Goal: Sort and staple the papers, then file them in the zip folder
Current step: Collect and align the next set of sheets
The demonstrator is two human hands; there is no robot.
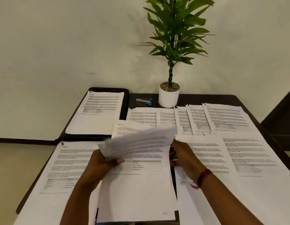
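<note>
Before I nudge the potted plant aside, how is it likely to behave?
Probably top-heavy: the potted plant carries a tall leafy stem above a small white pot, so a push high up may tip it. Pushed low, the smooth pot should slide on the dark table. Its gravel could spill onto the nearby papers if it tilts.

head view looks forward and down, close over the table point(222, 99); faces the wall point(60, 46)

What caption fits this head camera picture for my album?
Left hand and right hand leaf through a paper stack amid printed sheets, stapler and zip folder on a dark table.
</note>
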